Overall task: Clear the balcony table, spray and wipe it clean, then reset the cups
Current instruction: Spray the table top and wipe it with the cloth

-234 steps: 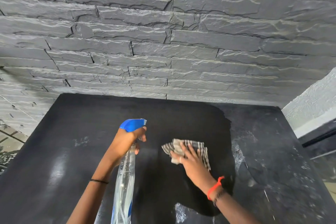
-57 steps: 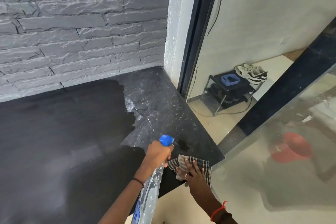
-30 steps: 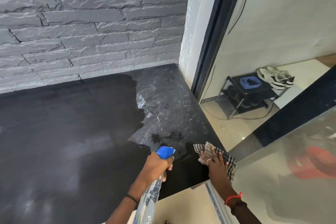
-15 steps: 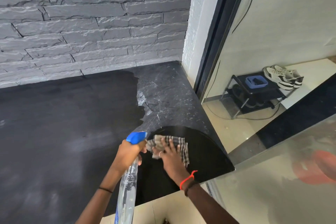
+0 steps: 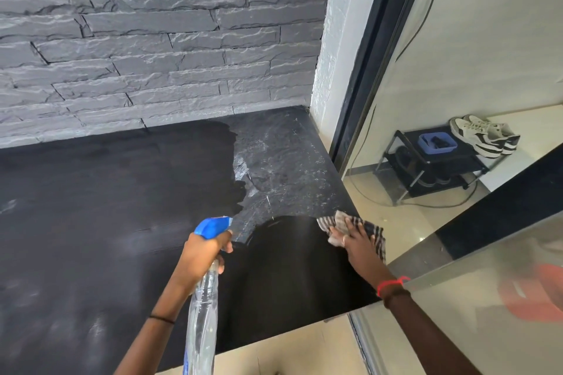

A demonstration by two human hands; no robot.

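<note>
Our right hand (image 5: 356, 245), fingers flat, presses the soft cloth (image 5: 370, 230) at the table's (image 5: 91, 207) right edge while our left hand (image 5: 207, 250) grips the light, slick bottle (image 5: 202, 313) by its neck.

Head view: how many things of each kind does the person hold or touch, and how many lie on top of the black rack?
spray bottle: 1
cloth: 1
sneakers: 2
blue basket: 1
Total: 5
</note>
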